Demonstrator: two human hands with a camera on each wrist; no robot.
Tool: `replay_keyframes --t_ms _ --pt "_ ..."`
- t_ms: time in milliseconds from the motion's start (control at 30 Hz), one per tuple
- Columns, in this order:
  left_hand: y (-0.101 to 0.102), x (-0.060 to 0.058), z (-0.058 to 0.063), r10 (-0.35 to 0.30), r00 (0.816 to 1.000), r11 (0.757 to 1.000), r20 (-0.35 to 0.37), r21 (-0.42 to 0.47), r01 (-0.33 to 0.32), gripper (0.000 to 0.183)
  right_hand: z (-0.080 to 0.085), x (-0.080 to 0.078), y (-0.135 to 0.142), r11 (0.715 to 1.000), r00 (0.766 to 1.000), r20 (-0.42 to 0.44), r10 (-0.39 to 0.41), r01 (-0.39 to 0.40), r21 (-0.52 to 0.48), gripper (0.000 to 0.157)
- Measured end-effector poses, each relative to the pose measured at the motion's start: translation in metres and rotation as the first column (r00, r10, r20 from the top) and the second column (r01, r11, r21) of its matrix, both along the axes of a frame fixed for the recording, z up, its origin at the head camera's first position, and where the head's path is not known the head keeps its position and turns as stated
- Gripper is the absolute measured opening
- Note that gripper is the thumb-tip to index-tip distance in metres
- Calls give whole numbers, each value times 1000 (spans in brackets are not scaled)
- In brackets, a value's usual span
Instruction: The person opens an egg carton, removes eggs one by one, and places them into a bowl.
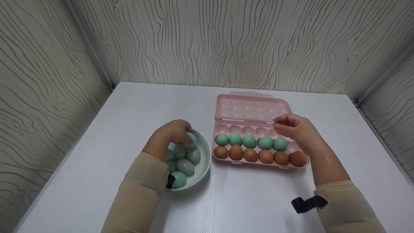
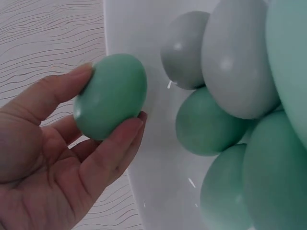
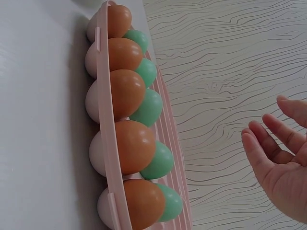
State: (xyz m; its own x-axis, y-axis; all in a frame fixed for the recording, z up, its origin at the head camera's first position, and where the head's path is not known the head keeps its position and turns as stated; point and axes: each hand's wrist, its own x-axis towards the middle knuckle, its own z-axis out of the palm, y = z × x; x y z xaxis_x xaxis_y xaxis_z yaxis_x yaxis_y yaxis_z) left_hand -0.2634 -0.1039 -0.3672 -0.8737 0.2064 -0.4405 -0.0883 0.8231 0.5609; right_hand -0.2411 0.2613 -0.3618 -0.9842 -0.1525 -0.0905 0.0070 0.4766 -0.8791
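Observation:
My left hand (image 1: pixel 174 132) pinches a green egg (image 2: pixel 112 96) between thumb and fingers over the far side of a white bowl (image 1: pixel 204 161). Below it in the bowl lie grey eggs (image 1: pixel 185 167) and more green eggs (image 1: pixel 178 179). To the right, a pink egg carton (image 1: pixel 248 130) lies with its lid folded back. Brown eggs (image 1: pixel 250 155) fill its front row, and several green eggs sit in the middle row, whose rightmost cup is bare. Above the carton's right end hovers my right hand (image 1: pixel 296 131), fingers loosely bent and holding nothing.
Bowl and carton stand side by side on a white table (image 1: pixel 252 197). The carton's lid (image 1: pixel 252 108) leans back toward the patterned wall panel (image 1: pixel 226 45). Side panels flank the table. A black wrist mount (image 1: pixel 309 204) sticks out from the right sleeve.

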Motion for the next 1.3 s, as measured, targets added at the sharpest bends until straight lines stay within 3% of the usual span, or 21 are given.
replay_keyframes --t_ms 300,733,833,967,1300 --pt "3 0 -5 32 999 999 13 -33 -31 31 0 1 1 1000 999 39 -16 15 23 47" --pt "7 6 -7 79 997 997 26 -10 -79 23 -3 0 0 999 1000 31 -3 4 -43 48" --pt "9 8 -8 120 992 993 49 6 -120 20 -3 0 -1 999 999 42 -2 4 -51 48" --pt "11 9 -10 163 984 986 67 9 -164 24 -3 1 0 999 999 49 -2 4 -50 48" --pt "13 8 -9 192 977 981 94 -6 -193 30 -3 1 0 999 998 56 -7 9 -36 48"
